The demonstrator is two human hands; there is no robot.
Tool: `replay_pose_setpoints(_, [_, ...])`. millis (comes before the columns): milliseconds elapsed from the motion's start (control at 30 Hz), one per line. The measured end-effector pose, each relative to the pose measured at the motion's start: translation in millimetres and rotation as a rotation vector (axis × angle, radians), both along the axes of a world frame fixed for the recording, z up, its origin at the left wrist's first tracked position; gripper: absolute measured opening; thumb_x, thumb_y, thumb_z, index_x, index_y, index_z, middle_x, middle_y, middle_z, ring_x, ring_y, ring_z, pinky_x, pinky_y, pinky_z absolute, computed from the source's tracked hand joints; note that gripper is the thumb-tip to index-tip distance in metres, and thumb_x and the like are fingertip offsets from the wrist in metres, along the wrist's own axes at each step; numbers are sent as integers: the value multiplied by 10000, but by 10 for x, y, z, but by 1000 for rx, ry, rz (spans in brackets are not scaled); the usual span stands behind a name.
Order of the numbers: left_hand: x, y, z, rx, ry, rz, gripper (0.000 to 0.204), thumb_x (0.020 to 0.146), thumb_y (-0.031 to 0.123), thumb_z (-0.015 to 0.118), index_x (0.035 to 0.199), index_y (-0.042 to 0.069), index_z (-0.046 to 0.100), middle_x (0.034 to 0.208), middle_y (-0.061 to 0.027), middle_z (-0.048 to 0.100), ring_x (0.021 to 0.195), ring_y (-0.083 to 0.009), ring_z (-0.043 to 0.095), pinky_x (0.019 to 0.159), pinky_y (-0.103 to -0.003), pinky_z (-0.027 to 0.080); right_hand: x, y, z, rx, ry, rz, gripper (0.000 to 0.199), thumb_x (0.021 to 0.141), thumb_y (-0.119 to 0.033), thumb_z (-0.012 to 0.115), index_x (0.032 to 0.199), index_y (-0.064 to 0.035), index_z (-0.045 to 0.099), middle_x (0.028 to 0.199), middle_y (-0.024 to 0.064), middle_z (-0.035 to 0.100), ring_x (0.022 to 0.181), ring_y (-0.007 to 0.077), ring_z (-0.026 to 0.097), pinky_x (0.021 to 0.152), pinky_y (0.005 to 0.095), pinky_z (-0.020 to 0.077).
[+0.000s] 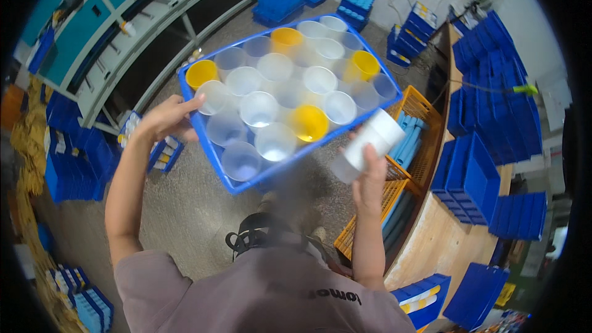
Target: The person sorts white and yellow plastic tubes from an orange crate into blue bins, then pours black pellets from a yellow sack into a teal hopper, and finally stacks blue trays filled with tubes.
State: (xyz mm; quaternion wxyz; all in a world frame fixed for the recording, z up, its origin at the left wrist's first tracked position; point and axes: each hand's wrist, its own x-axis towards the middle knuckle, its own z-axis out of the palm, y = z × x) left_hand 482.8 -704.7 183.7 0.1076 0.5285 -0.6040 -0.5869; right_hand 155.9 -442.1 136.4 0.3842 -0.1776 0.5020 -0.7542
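A blue tray (202, 137) is held up in front of me, tilted, with rows of white and clear cups (258, 110) and several yellow cups (310, 123) standing in it, mouths up. My left hand (168, 117) grips the tray's left edge, thumb over the rim beside a clear cup. By the tray's right near corner, my right hand (370, 179) is closed around white cups (374, 142) that look nested in one another. Some fingers of that hand are hidden behind them. Whether it also touches the tray, I cannot tell.
At right, a wooden bench (441, 250) carries stacked blue trays (470, 176). Orange crates (422, 108) with blue tubes sit below its edge. A long machine frame (154, 21) runs along the upper left. More blue trays (77, 166) are piled at left, others (280, 3) against the back wall.
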Motion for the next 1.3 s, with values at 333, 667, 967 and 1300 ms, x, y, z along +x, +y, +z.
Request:
replay_pose_setpoints(333, [-619, -1505, -893, 221, 386, -326, 646, 1003, 564, 419, 1290, 7, 577, 1221, -106, 637, 1044, -187, 631, 900, -303, 544, -289, -396, -591, -76, -390, -157, 623, 934, -458, 568, 1425, -110, 404, 1392, 101, 512, 1262, 295, 493, 1084, 461, 391])
replay_pose_setpoints(667, [-502, -1214, -429, 473, 766, -74, 511, 927, 528, 615, 1132, 63, 665, 1112, -62, 659, 1026, -129, 613, 859, -260, 536, -206, -791, -217, -104, -285, -155, 552, 976, -414, 510, 1389, -56, 431, 1339, 136, 557, 1231, 290, 537, 1071, 435, 420])
replay_pose_setpoints(967, [-416, -1436, -399, 569, 687, 99, 354, 950, 323, 638, 1200, 73, 658, 1089, -66, 700, 972, -196, 661, 871, -314, 537, -356, -1347, -625, -189, -411, -35, 483, 945, -310, 625, 1303, -17, 484, 1153, 116, 599, 1081, 264, 588, 997, 439, 467])
replay_pose_setpoints(1300, [-69, -1571, -563, 351, 577, 57, 421, 953, 441, 615, 1173, 84, 648, 1117, -42, 674, 953, -143, 633, 860, -280, 528, -1768, 2256, -1863, 373, -81, -836, 422, 899, -370, 674, 1185, -68, 596, 1029, 69, 631, 866, 215, 624, 753, 384, 551])
